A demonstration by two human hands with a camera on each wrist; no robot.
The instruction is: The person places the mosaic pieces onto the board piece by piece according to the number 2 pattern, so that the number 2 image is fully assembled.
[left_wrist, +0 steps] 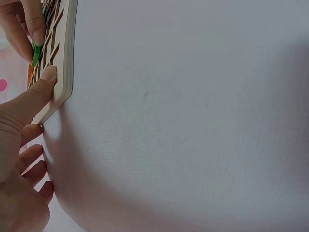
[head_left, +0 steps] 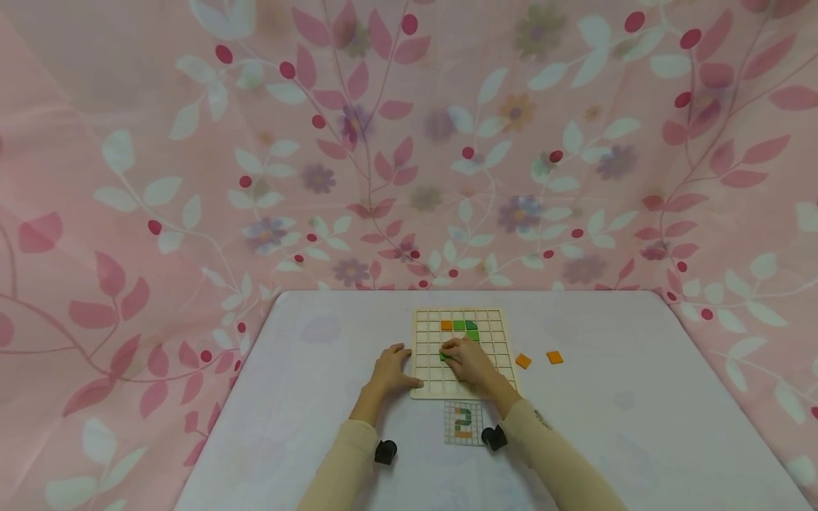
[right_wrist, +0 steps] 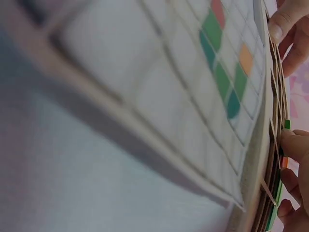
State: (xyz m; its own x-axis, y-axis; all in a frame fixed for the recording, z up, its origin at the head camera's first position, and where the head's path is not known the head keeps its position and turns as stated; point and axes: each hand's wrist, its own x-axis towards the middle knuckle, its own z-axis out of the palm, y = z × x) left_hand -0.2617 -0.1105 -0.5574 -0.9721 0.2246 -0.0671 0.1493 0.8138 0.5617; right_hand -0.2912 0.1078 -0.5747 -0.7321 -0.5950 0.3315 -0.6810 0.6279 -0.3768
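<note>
A pale wooden grid board (head_left: 424,388) lies on the table. Between thumb and fingers, my right hand (head_left: 469,362) pinches a small green tile (head_left: 444,357) over the board's middle; the left wrist view shows this green tile (left_wrist: 36,54) tilted at the fingertips. My left hand (head_left: 388,370) rests at the board's left side, its thumb (left_wrist: 39,94) lying on the near-left corner and the other fingers spread along the edge. Near the far edge sit an orange tile (head_left: 446,325), a green tile (head_left: 459,325), a dark green rounded tile (head_left: 471,325) and, just below, another green tile (head_left: 473,336).
Two loose orange tiles, a nearer one (head_left: 523,361) and a farther one (head_left: 554,357), lie right of the board. In front of it is a gridded card (head_left: 463,424) with a coloured tile pattern. A pink floral cloth (head_left: 409,177) hangs behind the white-covered table (head_left: 639,440).
</note>
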